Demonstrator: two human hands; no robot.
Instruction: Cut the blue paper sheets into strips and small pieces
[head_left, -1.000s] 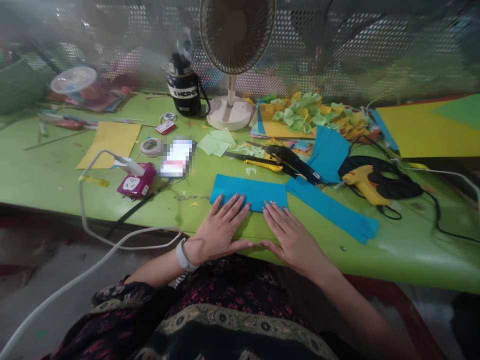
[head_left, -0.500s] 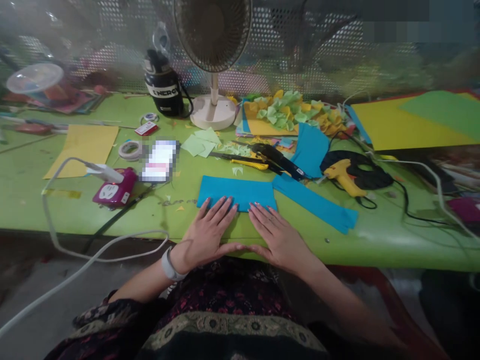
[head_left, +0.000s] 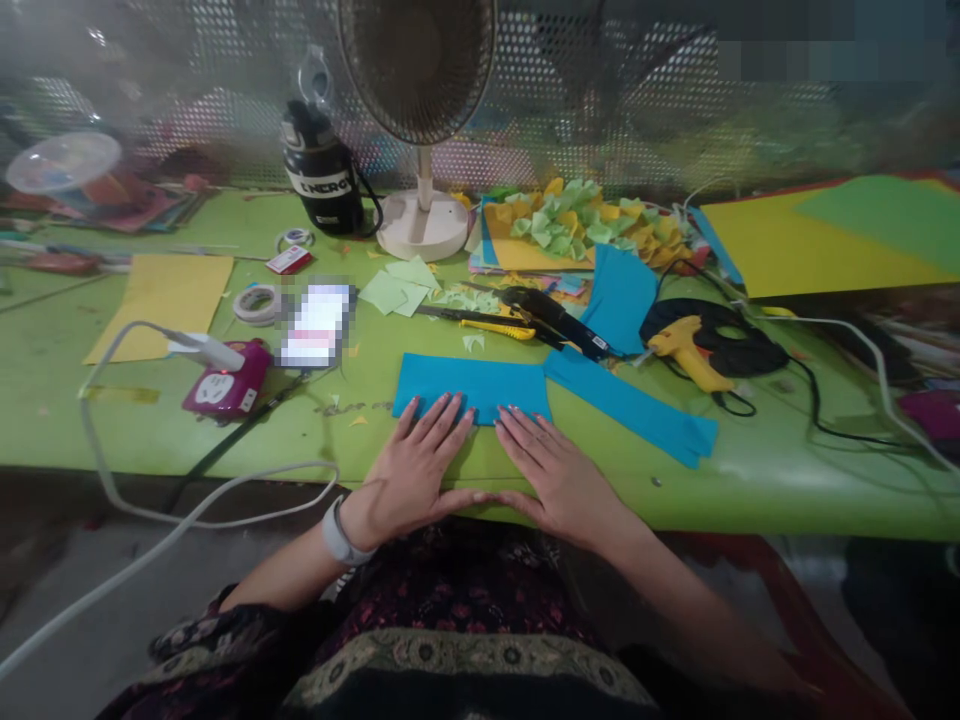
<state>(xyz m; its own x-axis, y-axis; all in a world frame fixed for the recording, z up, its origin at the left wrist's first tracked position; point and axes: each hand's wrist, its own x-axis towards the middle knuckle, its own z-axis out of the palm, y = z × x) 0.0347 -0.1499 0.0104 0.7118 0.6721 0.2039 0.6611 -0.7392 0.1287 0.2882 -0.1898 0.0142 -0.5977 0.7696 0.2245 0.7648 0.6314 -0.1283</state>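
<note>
My left hand [head_left: 409, 470] and my right hand [head_left: 555, 475] lie flat on the green table [head_left: 135, 420], thumbs almost meeting. Their fingertips rest on the near edge of a rectangular turquoise paper sheet [head_left: 469, 386]. A long turquoise strip [head_left: 630, 408] lies at an angle just beyond my right fingers, touching the sheet's right end. Another turquoise piece [head_left: 619, 298] lies further back. A yellow utility knife [head_left: 499, 329] is beyond the sheet. A white band [head_left: 337, 535] circles my left wrist.
A yellow glue gun [head_left: 686, 355] with black cords sits to the right. A blurred phone [head_left: 315, 325], masking tape [head_left: 257, 305], a pink socket [head_left: 225, 392] and a yellow sheet [head_left: 161, 310] lie left. A fan [head_left: 420, 70] and black flask [head_left: 319, 170] stand at the back by perforated mesh.
The whole view has shifted slightly as my head moved. My hands stay on the turquoise sheet's near edge, and nothing on the table has visibly moved.
</note>
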